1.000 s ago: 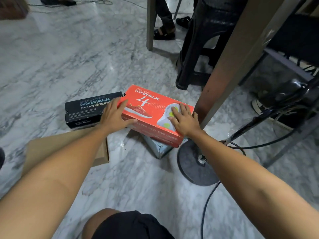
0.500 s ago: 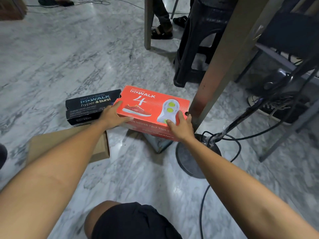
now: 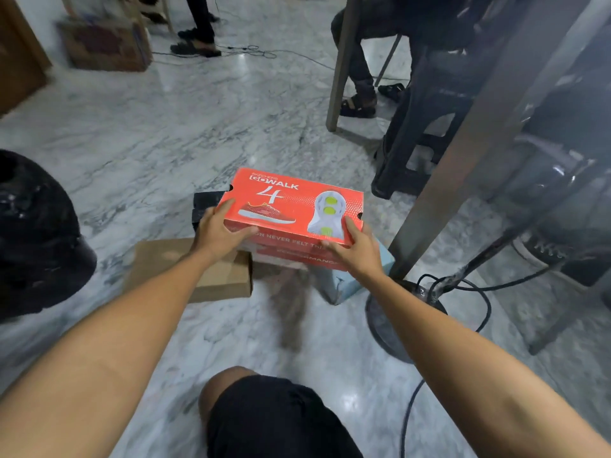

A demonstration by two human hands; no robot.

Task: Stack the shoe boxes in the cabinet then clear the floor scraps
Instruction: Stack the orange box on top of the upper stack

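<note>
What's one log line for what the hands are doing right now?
step: pick up shoe box | left hand: grip on red box left end | right hand: grip on right end | cabinet: not in view

Bare forearms, black shorts over one knee

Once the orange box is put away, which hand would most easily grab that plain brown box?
Probably the left hand: the brown box lies under that forearm, while the right hand grips the orange box on the far side.

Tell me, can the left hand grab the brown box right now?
Probably not yet: the left hand is gripping the red box with the right hand. The brown box lies uncovered just below it.
</note>
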